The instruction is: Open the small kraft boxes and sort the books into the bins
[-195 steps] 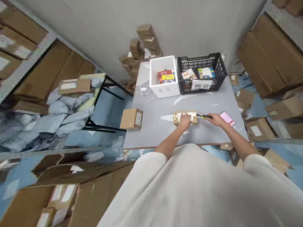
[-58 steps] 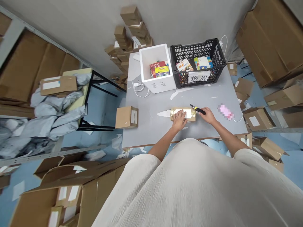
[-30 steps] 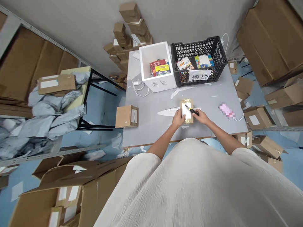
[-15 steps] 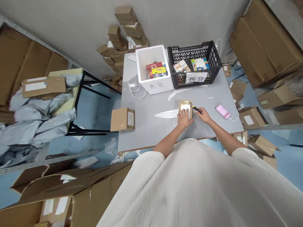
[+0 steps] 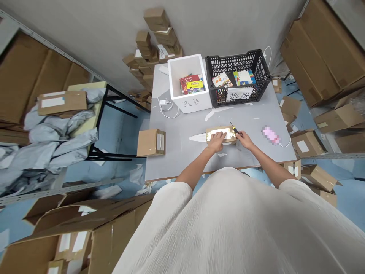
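Note:
A small cardboard box (image 5: 211, 131) with clear tape and a white label lies lengthwise across the grey table (image 5: 182, 152). My left hand (image 5: 217, 141) rests on its top with fingers stretched over the label. Wrapped around the handle of a yellow-and-black utility knife (image 5: 235, 130) is my right hand (image 5: 244, 139), at the box's right end. The knife's thin blade points up and away from me, beside the box's far right corner. Whether the blade touches the box I cannot tell.
Behind the box stand a white foam box (image 5: 196, 104) and a black plastic crate (image 5: 258, 95), both holding books. Another cardboard box (image 5: 146, 143) sits at the table's left edge. A blurred pink item (image 5: 270, 135) with a white cable lies to the right.
The small box has turned from pointing away from me to lying sideways. My left hand has shifted slightly left with it, and the knife now points more steeply away.

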Available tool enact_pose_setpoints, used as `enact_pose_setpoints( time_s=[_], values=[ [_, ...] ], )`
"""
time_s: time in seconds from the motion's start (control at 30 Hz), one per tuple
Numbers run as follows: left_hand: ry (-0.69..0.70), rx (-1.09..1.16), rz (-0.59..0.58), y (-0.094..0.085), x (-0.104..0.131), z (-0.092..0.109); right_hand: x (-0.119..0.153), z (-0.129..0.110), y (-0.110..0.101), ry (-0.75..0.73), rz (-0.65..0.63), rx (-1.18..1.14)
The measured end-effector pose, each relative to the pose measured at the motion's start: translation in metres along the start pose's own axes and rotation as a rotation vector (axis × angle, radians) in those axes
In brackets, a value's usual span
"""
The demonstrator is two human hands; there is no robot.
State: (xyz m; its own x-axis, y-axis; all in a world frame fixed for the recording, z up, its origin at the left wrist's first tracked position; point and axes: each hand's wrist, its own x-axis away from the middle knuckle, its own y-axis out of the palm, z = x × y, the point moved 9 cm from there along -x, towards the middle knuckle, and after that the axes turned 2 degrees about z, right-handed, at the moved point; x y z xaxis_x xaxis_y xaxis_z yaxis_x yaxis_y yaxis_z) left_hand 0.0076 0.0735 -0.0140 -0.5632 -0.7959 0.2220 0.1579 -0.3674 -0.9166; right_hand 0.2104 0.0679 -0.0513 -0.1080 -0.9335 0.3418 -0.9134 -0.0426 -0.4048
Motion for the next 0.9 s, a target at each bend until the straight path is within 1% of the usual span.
enact_pose_setpoints(
  time_s=[0.1,0.17,0.2,0.33,0.47,0.57,0.67,0.8,0.9],
  values=[
    [0.000,0.005,0.026,0.003,-0.001,0.010,0.007,0.002,0.007,0.082,-0.084,-0.107],
    [0.024,0.014,0.028,0.006,-0.002,0.017,0.012,0.001,0.009,0.099,-0.138,-0.133],
    [0.032,0.018,0.029,0.007,-0.003,0.019,0.013,0.001,0.007,0.094,-0.144,-0.124],
    [0.044,0.016,0.029,0.008,-0.006,0.019,0.016,0.003,-0.017,0.061,-0.103,-0.020],
    [0.049,0.006,0.029,0.009,-0.012,0.018,0.020,0.005,-0.043,0.028,-0.154,0.056],
    [0.048,0.013,0.039,0.010,-0.016,0.018,0.022,-0.001,-0.058,-0.036,-0.217,0.151],
    [0.042,0.024,0.048,0.012,-0.017,0.018,0.016,-0.011,-0.067,-0.132,-0.285,0.311],
    [0.042,0.015,0.052,0.012,-0.015,0.018,-0.001,-0.026,-0.070,-0.303,-0.297,0.563],
    [0.037,0.004,0.056,0.012,-0.012,0.019,-0.014,-0.030,-0.064,-0.370,-0.297,0.703]
  ],
)
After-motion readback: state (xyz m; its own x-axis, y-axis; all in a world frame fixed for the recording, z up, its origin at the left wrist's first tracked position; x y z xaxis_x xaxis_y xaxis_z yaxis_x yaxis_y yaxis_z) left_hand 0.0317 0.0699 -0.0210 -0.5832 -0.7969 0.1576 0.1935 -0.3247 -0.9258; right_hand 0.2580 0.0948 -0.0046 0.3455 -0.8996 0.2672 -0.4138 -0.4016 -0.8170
